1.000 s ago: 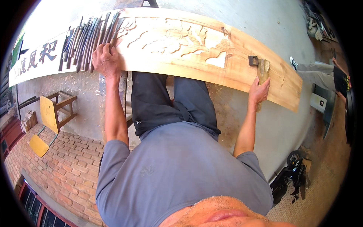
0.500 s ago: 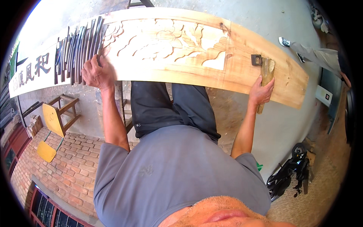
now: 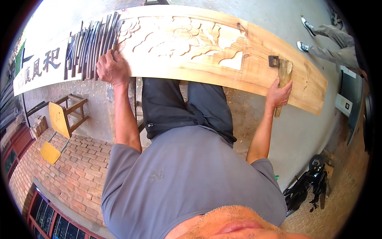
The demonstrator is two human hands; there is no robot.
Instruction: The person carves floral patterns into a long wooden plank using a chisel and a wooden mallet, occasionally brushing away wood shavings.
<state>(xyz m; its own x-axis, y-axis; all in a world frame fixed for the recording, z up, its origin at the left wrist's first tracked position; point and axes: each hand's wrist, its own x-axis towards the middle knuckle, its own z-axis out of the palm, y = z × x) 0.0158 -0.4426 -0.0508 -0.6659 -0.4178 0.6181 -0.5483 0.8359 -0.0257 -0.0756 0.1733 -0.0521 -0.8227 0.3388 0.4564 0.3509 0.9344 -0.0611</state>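
A long wooden board point(image 3: 181, 71) with a shallow carved relief point(image 3: 171, 38) lies across in front of me. Toward its left part, a row of dark carving chisels point(image 3: 85, 47) is laid side by side. My left hand point(image 3: 112, 68) rests at the right end of that row, its fingers curled onto the near end of a chisel point(image 3: 113, 34). Over the right part of the board, my right hand point(image 3: 278, 94) is closed round a wooden mallet point(image 3: 285, 69), which lies over the board's near edge. Just left of its head sits a small black square object point(image 3: 273, 61).
Dark painted characters point(image 3: 51, 57) mark the board's left end. A wooden stool point(image 3: 59, 119) and a yellow seat point(image 3: 50, 153) stand at left on the brick paving. Another person's legs point(image 3: 334, 55) are at the far right. A black scooter-like vehicle point(image 3: 308, 185) is at lower right.
The view has shifted slightly, so the board appears further right and higher. Both hands keep about the same places on it. The other person's feet have moved apart.
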